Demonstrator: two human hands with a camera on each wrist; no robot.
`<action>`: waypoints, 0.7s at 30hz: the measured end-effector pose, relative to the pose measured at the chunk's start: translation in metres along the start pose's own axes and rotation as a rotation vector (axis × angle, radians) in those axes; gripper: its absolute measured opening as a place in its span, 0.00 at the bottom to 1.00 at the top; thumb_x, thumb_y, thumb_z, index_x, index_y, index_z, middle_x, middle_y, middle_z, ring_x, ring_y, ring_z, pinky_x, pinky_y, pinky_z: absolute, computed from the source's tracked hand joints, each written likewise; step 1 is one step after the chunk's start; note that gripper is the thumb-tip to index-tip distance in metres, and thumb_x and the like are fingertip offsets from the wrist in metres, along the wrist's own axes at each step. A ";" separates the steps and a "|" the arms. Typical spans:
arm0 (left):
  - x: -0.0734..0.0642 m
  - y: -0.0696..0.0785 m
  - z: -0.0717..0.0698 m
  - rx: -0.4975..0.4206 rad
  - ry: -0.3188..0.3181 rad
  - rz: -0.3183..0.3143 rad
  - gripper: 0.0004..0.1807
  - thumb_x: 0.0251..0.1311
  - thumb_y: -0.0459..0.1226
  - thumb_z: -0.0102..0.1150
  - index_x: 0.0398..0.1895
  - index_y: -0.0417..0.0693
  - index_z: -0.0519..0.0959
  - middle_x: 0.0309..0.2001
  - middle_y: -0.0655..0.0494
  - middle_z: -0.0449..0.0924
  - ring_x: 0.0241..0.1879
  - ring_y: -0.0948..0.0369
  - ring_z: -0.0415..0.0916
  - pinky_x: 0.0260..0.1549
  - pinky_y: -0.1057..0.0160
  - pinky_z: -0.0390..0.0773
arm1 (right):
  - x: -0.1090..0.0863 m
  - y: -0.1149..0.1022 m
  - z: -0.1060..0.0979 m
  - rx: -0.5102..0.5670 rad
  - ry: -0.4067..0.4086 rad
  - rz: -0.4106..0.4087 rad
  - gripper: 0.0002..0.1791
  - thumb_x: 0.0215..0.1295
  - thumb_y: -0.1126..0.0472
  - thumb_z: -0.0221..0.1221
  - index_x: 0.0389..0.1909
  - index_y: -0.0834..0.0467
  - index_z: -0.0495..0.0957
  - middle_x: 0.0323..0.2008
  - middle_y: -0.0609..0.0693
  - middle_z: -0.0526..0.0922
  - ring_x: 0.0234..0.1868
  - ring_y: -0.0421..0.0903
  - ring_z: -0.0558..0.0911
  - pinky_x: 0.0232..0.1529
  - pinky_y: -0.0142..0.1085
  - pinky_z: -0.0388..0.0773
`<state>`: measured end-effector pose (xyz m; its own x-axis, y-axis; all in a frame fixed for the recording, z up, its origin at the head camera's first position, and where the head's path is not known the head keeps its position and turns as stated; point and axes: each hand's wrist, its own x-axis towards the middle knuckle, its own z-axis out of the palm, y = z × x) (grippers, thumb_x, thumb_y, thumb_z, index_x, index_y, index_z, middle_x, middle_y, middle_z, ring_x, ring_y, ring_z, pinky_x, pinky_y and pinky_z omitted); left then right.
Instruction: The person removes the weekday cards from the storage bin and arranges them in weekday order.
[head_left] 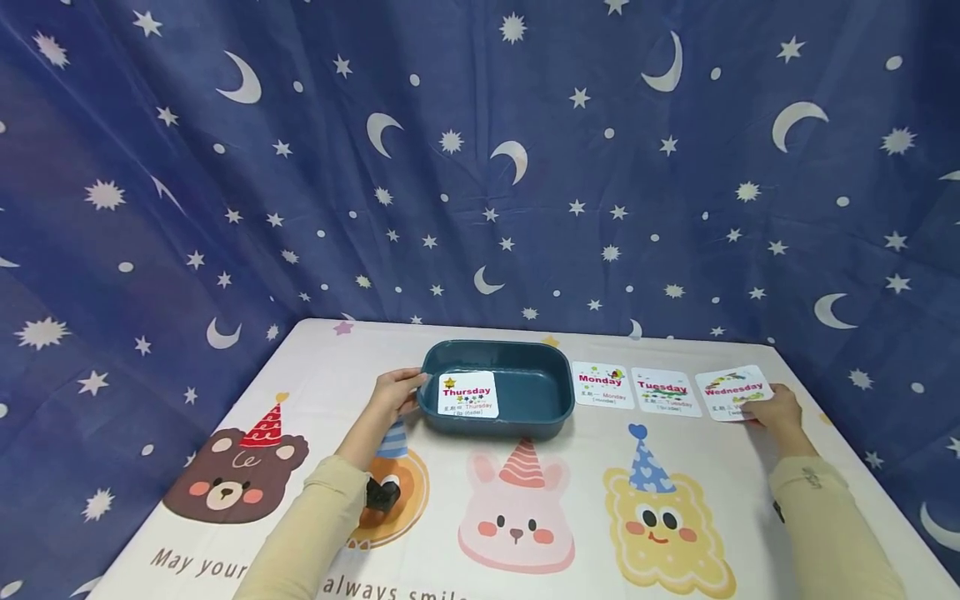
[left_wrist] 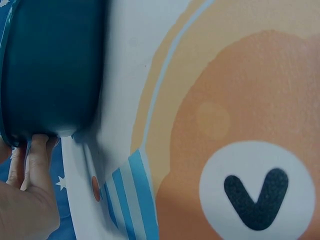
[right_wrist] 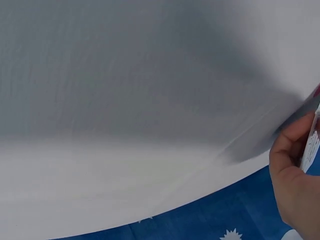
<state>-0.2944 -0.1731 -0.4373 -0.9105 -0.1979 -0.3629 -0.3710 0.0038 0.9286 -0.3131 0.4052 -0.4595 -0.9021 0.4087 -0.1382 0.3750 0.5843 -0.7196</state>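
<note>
Head view: the right hand (head_left: pixel 780 410) pinches the Wednesday card (head_left: pixel 723 385) by its outer edge — a careless slide could nudge the Tuesday card (head_left: pixel 666 392) left of those fingers. The left hand (head_left: pixel 397 392) grips the box (head_left: pixel 487 427); a tug might shift the Thursday card (head_left: pixel 467 394) inside. Right fingers hide some print; the right wrist view crops the card.

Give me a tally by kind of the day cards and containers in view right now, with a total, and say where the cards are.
Day cards: 4 (Monday card and Tuesday card on the table, Wednesday card in the right hand, Thursday card in the tray)
Containers: 1 (the tray)
Total: 5
</note>
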 end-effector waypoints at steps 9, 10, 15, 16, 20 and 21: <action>0.000 0.000 -0.001 -0.031 0.006 0.002 0.21 0.64 0.35 0.55 0.60 0.37 0.71 0.58 0.41 0.73 0.34 0.63 0.77 0.25 0.75 0.77 | -0.003 -0.009 0.008 -0.097 0.020 0.037 0.35 0.55 0.70 0.57 0.59 0.80 0.53 0.48 0.75 0.67 0.41 0.61 0.75 0.42 0.41 0.78; 0.000 -0.001 -0.001 -0.030 0.007 0.000 0.21 0.64 0.35 0.55 0.60 0.37 0.71 0.58 0.41 0.73 0.34 0.63 0.77 0.25 0.75 0.77 | -0.004 -0.010 0.008 -0.123 0.020 0.027 0.35 0.54 0.70 0.57 0.59 0.81 0.53 0.48 0.76 0.67 0.45 0.64 0.73 0.47 0.45 0.76; 0.000 -0.005 -0.001 -0.019 0.008 -0.004 0.20 0.64 0.35 0.56 0.58 0.37 0.72 0.57 0.40 0.73 0.34 0.63 0.78 0.26 0.74 0.78 | -0.007 -0.010 0.011 -0.199 0.014 0.033 0.34 0.54 0.69 0.56 0.57 0.82 0.53 0.46 0.75 0.66 0.48 0.67 0.69 0.50 0.48 0.72; 0.000 -0.006 0.000 -0.017 0.009 -0.003 0.20 0.64 0.35 0.56 0.58 0.37 0.73 0.57 0.40 0.74 0.34 0.62 0.78 0.26 0.74 0.78 | -0.008 -0.010 0.011 -0.205 0.012 0.040 0.33 0.54 0.70 0.56 0.57 0.81 0.53 0.45 0.75 0.67 0.47 0.66 0.69 0.48 0.47 0.73; 0.000 -0.004 -0.001 -0.017 0.007 0.005 0.20 0.64 0.35 0.56 0.58 0.37 0.72 0.58 0.39 0.73 0.35 0.62 0.79 0.27 0.73 0.78 | -0.008 -0.012 0.011 -0.212 0.008 0.059 0.32 0.54 0.70 0.55 0.57 0.81 0.54 0.45 0.74 0.67 0.46 0.65 0.70 0.44 0.44 0.73; 0.000 -0.004 -0.001 -0.014 0.006 0.007 0.20 0.64 0.35 0.55 0.58 0.37 0.72 0.58 0.39 0.73 0.35 0.62 0.78 0.27 0.74 0.78 | -0.009 -0.013 0.011 -0.213 0.009 0.047 0.32 0.54 0.69 0.55 0.55 0.82 0.55 0.43 0.75 0.68 0.45 0.65 0.70 0.42 0.43 0.74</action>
<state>-0.2931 -0.1742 -0.4406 -0.9121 -0.2040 -0.3557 -0.3617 -0.0087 0.9323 -0.3124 0.3867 -0.4567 -0.8810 0.4447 -0.1616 0.4541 0.6987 -0.5528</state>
